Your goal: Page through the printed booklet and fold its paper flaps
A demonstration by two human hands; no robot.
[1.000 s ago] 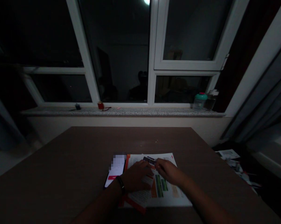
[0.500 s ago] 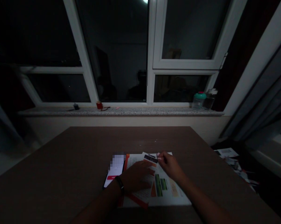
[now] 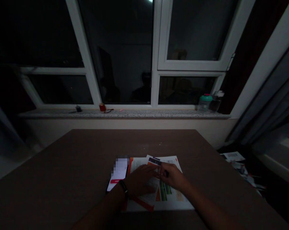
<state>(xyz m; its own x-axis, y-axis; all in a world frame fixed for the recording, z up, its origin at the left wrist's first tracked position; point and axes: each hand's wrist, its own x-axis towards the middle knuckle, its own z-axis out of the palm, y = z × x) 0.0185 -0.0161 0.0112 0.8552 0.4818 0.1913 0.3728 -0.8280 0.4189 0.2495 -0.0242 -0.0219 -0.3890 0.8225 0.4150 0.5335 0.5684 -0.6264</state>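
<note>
A printed magazine-like sheet (image 3: 175, 203) with text and green pictures lies on the table. Over its left part rests a slanted printed page (image 3: 154, 161) with a dark picture and orange bands. My left hand (image 3: 141, 180), a black band at its wrist, lies flat on this page with fingers stretched out. My right hand (image 3: 172, 175) has its fingers pinched together at the page's right edge, close to the left fingertips; what exactly sits between them is partly hidden. Left of the papers lies a phone (image 3: 119, 174) with a lit screen.
The brown table (image 3: 87, 150) reaches toward a window sill (image 3: 139, 114). On the sill stand a red jar (image 3: 102, 107), a small dark bottle (image 3: 78, 109), a teal-lidded cup (image 3: 205, 103) and a clear bottle (image 3: 216, 100). Loose papers (image 3: 242, 169) lie beyond the table's right side.
My right hand has moved down and left along the page's edge, from near its top corner to beside the left fingertips. My left hand has stayed about in place.
</note>
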